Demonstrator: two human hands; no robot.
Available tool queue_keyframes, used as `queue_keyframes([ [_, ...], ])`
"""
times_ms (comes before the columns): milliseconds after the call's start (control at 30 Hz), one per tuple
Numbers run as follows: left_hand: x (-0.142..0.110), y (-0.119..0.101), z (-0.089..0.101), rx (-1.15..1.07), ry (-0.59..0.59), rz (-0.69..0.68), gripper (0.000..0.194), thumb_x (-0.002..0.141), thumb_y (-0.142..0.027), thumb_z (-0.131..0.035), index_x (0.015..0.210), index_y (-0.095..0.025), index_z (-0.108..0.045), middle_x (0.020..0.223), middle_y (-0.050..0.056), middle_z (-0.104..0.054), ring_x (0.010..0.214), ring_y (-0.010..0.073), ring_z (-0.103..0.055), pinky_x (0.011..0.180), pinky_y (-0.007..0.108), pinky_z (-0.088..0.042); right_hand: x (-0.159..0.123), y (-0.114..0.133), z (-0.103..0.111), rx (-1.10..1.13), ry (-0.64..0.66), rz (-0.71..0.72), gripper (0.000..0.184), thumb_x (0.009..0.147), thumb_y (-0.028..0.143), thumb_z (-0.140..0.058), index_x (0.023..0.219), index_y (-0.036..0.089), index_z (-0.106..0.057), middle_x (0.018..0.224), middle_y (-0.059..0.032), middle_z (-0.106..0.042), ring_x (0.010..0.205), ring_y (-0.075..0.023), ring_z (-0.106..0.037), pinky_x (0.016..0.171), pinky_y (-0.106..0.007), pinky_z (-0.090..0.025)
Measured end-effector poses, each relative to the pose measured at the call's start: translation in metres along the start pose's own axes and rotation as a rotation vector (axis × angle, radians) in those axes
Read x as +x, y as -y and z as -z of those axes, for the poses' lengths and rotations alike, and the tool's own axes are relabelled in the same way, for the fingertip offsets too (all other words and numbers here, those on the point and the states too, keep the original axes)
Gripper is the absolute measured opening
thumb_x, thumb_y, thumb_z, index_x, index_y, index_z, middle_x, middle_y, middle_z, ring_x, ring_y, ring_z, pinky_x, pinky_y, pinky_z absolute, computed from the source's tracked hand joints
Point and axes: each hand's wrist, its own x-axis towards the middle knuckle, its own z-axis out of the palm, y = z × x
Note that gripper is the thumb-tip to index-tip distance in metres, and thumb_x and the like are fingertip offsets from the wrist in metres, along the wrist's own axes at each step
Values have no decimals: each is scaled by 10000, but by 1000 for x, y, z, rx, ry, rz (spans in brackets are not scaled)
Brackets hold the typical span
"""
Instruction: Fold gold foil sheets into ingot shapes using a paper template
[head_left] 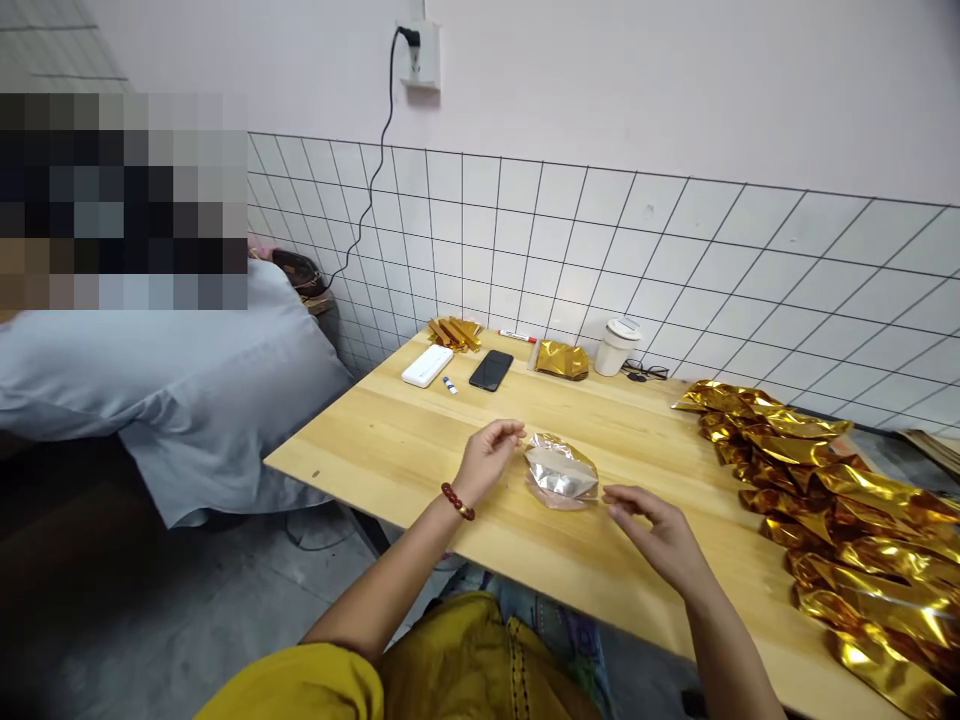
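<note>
One shiny pouch (562, 472) between two hands (491, 462) (656, 535)

Head-worn view, forward and down
Close above the tabletop (375, 440), from its near side, facing the wall (600, 90).

Soft light, gold foil (892, 590) glinting, lower left dim, upper left pixelated

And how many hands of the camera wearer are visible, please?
2: the left hand at the left side of the shiny packet, the right hand at its right. Whether they touch it is unclear.
</note>
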Motion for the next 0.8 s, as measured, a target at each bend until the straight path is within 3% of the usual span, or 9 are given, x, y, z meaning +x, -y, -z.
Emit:
queue_keyframes([
  [67,-13,8,-6,150,129,-83,239,701,-237,-743,939,-221,-756,938,75,-750,890,212,-669,876,357,-498,4,-12,-2,11,-86,-24,232,702,411,-800,881,262,-796,920,-62,-775,827,-255,-699,818,-429,-580],
  [167,-22,19,-18,403,340,-255,244,750,-184,-677,968,-252,-763,964,79,-752,943,236,-665,925,383,-477,18,-23,-15,-7,-111,-13,258,738,441,-743,896,242,-791,923,-69,-778,820,-258,-701,825,-446,-566],
  [267,-19,27,-28,586,399,-348,257,799,-150,-595,968,-256,-757,997,91,-744,980,250,-654,951,392,-458,34,-29,-30,-105,-191,52,212,764,387,-675,879,246,-783,900,-68,-774,804,-253,-694,843,-467,-545],
  [333,-13,32,-31,719,477,-378,331,769,-113,-592,1034,-249,-735,1067,99,-730,1030,260,-636,972,392,-443,41,-35,-36,-201,-86,129,217,719,318,-680,902,258,-779,952,-58,-768,908,-261,-686,923,-475,-509],
  [400,-8,37,-31,850,529,-364,388,727,-96,-602,1072,-237,-709,1111,105,-714,1068,267,-617,989,392,-431,43,-44,-40,-307,-33,111,296,729,309,-657,995,245,-768,972,-72,-757,892,-261,-684,896,-473,-513],
  [533,-5,50,-19,1014,523,-315,384,739,-156,-599,1111,-212,-670,1154,122,-688,1108,286,-589,1007,428,-403,36,-68,-43,-464,-78,112,369,773,320,-594,1089,197,-740,1096,-121,-719,1013,-282,-661,929,-467,-489],
  [633,-7,60,-8,1077,452,-302,512,714,-204,-617,1226,-223,-625,1215,119,-651,1139,297,-562,1026,453,-371,31,-77,-44,-469,-56,140,395,722,315,-629,1089,216,-737,1092,-102,-706,1039,-282,-647,942,-447,-480],
  [733,-7,67,-4,1062,387,-260,556,642,-214,-665,1198,-227,-655,1160,110,-656,1111,304,-561,1017,452,-361,29,-74,-46,-511,-60,144,275,675,279,-633,923,246,-749,967,-69,-706,966,-276,-645,899,-433,-476],
  [800,-7,68,-4,1013,373,-292,416,625,-187,-669,1037,-219,-718,1075,96,-681,1073,291,-574,1022,447,-342,27,-69,-47,-519,-78,198,121,677,258,-610,755,248,-702,936,-57,-706,936,-261,-643,873,-412,-463],
])
